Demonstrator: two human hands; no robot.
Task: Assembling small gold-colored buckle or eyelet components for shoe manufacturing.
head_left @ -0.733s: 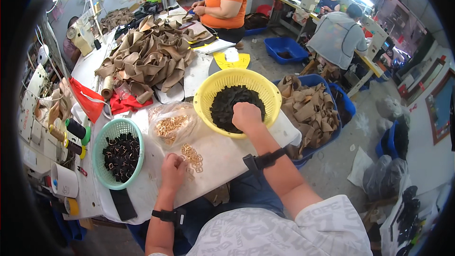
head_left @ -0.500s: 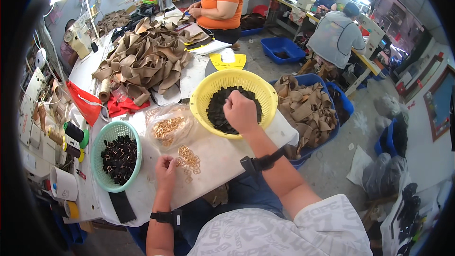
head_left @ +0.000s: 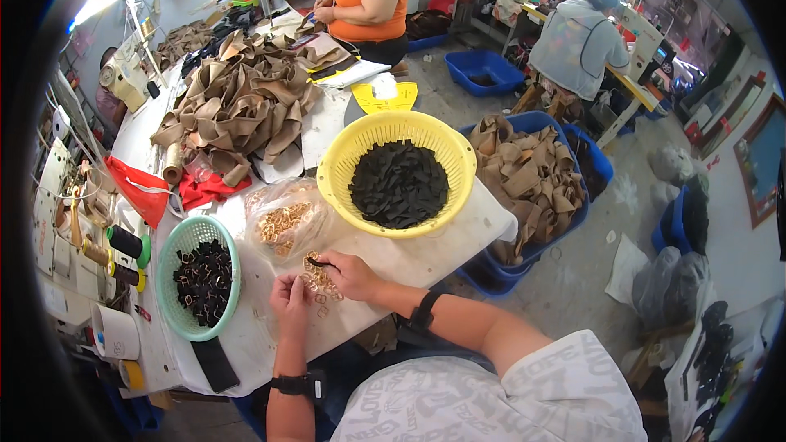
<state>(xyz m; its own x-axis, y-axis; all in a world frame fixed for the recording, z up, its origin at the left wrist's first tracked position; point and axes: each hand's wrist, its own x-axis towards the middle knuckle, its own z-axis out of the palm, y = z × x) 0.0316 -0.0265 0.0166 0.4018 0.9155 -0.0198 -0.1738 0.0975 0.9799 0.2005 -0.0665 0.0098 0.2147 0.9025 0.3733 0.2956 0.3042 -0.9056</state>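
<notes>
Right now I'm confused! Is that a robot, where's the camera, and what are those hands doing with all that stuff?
No robot here, just a person's two bare hands. The camera sits on that person's head and looks down, and its wide round lens makes straight edges bend. The right hand holds a small black strip. The left hand is close beside it, but I can't tell whether it holds anything. On the white table, loose gold rings lie by the hands. There's also a clear bag with gold rings inside, a yellow basket of black strips, a green basket of black pieces with shiny bits, and a big brown heap.
</notes>
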